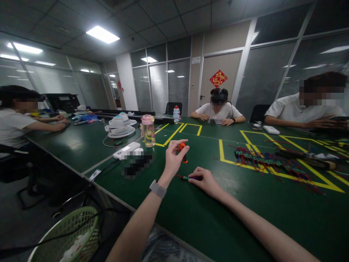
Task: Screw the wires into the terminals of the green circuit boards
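Observation:
My left hand (173, 157) is closed around the orange and black handle of a screwdriver (184, 154). The screwdriver stands nearly upright, and its thin shaft points down at a small green circuit board (185, 178) on the green table. Whether the tip touches the board is too small to tell. My right hand (203, 180) lies low on the table, with its fingers pinched on the board's right end. A red wire runs out of the board's left side. Part of the board is hidden under my right fingers.
Several circuit boards with red and blue wires (261, 160) lie in a row at right, over yellow tape. A pink-lidded bottle (148, 133), a white power strip (128, 150) and white fans (120, 125) stand left. A green basket (89, 222) sits below. Several people sit around.

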A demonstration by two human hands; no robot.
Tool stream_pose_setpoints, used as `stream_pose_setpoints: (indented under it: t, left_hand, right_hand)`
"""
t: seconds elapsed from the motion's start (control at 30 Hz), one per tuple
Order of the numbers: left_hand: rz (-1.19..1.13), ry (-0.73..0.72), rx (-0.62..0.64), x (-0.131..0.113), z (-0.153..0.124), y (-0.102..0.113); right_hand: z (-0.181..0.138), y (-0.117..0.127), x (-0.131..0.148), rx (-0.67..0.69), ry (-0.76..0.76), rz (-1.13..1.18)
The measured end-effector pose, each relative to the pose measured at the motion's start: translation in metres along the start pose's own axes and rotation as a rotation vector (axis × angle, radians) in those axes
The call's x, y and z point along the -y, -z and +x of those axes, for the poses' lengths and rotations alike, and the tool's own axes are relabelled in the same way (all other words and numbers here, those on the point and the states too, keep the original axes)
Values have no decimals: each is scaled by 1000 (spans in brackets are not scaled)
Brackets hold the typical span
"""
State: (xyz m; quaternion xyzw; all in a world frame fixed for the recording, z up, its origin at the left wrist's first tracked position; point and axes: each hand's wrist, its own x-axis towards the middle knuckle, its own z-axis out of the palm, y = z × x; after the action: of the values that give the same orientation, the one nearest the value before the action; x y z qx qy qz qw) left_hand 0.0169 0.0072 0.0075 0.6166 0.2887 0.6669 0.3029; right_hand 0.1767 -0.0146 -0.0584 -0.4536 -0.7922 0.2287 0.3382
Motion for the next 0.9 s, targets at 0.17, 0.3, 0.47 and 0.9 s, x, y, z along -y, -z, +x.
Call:
stream_pose_setpoints:
  t: [0.17,0.3,0.47,0.9]
  left_hand:
    - [-204,123,105,0,0,-2]
    - [-72,45,34,-1,0,-2]
    - [-134,66,89,-2,0,0]
    - [-117,87,91,-2,0,-1]
  right_hand:
    - [0,1,2,4,-7,2]
    - [0,1,1,5,-11,-6]
    - [0,0,-1,3,-1,-16]
    - [0,0,-1,-2,3,-14]
